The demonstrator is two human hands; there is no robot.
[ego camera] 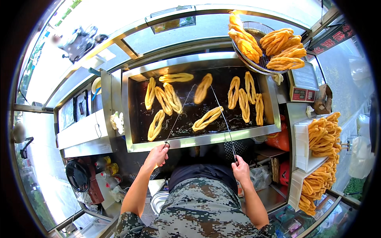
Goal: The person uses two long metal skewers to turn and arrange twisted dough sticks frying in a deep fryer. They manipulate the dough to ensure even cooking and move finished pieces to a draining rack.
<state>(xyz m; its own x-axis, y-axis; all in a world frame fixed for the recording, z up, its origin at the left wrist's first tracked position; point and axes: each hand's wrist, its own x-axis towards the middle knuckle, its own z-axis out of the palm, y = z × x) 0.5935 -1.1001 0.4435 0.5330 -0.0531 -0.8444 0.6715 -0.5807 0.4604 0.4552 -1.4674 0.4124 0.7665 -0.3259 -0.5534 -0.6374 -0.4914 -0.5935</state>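
Note:
My left hand (pixel 157 156) grips a thin metal rod (pixel 180 113) that slants up over the fryer. In my right hand (pixel 241 170) is a second thin rod (pixel 221 110), dark at the handle. The rod tips lie on either side of a slightly blurred fried dough twist (pixel 203 88); whether they touch it I cannot tell. Several other golden twists float in the dark oil of the rectangular steel fryer (pixel 202 138). One twist (pixel 207 119) lies nearer me, close to the right rod. A left group (pixel 164 101) and a right group (pixel 244 99) flank the middle.
A wire strainer basket (pixel 253 26) heaped with fried twists rests over the fryer's far right corner. Beside it stands a digital scale (pixel 303 81). White trays (pixel 301 142) piled with twists stand at the right. A crumpled cloth (pixel 117 122) lies by the fryer's left wall.

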